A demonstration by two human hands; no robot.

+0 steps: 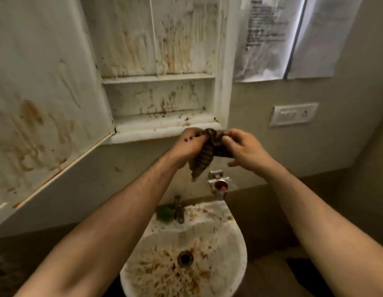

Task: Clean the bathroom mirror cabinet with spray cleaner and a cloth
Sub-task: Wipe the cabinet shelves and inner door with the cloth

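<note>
Fingers of left hand [189,146] and right hand [243,146] pinch striped cloth [204,156] (bunched), long axis hanging down-left.

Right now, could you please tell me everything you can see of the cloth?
The cloth is a dark rag with brown-and-tan stripes, soft and crumpled. It is bunched between both hands: the left hand grips its left side, and the right hand pinches its upper right. One loose end hangs down beside the wall tap, apart from it. The bunch sits just below the cabinet ledge.
</note>
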